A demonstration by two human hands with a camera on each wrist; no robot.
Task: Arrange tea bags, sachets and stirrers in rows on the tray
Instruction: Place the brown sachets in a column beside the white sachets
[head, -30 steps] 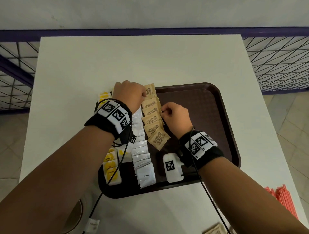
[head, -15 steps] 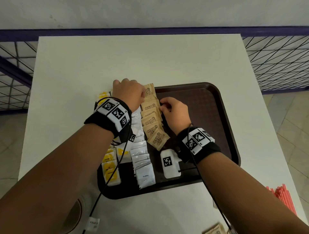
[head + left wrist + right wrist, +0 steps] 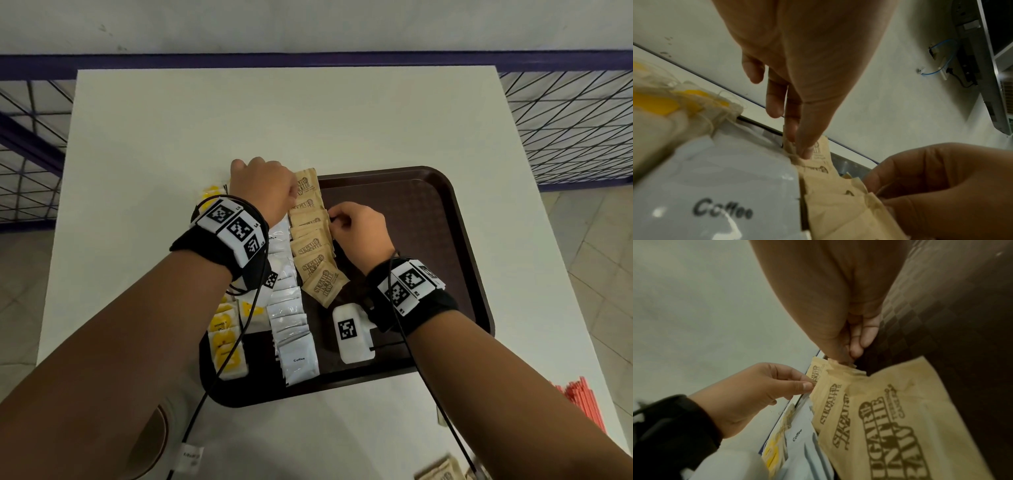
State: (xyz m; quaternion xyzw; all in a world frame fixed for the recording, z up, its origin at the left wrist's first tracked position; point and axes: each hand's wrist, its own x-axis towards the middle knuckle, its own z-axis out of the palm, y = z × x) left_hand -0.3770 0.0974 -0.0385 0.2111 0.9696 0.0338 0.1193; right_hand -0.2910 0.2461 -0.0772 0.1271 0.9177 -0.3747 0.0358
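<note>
The white table (image 3: 205, 137) holds my dark brown tray (image 3: 455, 240). Along the tray's left side lie rows of tea bags (image 3: 227, 346), white coffee sachets (image 3: 296, 356) and brown sugar sachets (image 3: 317, 260). My left hand (image 3: 263, 192) pinches the far sugar sachet; my right hand (image 3: 359, 229) pinches a middle one. If I tug hard, the overlapping sachets could slide and mess up the row.

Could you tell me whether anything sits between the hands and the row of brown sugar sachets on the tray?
Nothing visible does. The left hand pinches the far sachet of the brown sugar row, and the right hand pinches a sachet's edge midway along it.
</note>
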